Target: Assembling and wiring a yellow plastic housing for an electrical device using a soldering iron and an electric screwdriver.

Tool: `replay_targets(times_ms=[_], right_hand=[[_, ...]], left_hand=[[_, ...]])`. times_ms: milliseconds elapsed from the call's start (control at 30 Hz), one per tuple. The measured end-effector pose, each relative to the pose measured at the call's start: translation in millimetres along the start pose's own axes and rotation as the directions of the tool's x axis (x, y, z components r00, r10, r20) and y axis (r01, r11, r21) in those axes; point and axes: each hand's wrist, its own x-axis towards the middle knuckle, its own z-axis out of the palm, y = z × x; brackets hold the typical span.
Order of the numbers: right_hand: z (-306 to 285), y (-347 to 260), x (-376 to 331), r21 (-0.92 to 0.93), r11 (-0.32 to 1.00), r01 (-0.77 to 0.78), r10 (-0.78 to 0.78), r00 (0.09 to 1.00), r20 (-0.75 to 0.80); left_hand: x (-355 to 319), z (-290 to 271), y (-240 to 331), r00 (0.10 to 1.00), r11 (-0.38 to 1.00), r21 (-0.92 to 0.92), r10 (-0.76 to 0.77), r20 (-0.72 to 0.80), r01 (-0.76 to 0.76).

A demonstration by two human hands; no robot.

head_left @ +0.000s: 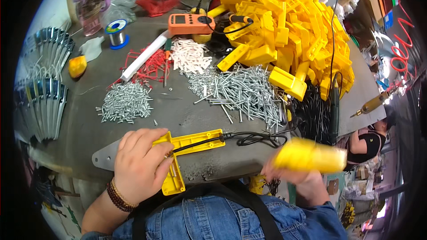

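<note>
My left hand, with a beaded bracelet at the wrist, is closed over one end of a T-shaped yellow plastic housing half at the table's front edge. Inside the housing runs a black cable, which leaves at the right end and lies coiled on the tabletop. From under the hand a flat grey metal plate sticks out to the left. My right hand, off to the right, grips a yellow plastic shell; both are smeared by motion. Its fingers are partly hidden behind the shell.
Beyond the hands lie piles of short screws, long screws and white sleeves. A heap of yellow housings fills the back right. An orange meter and a solder spool stand behind. A screwdriver hangs at right.
</note>
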Motion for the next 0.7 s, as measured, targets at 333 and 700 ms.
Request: replay_targets(times_ms=[333,700], right_hand=[[60,17,122,-0.303,0.777,0.552,-0.624,0.738,-0.256],[58,8,150,-0.878,0.360,0.315,-0.371,0.912,0.174]], left_hand=[[-5,-1,-3,0.997,0.994,0.089,0.064,-0.032,-0.061],[-11,-29,-25,0.991,0.868,-0.479,-0.109,0.074,0.131]])
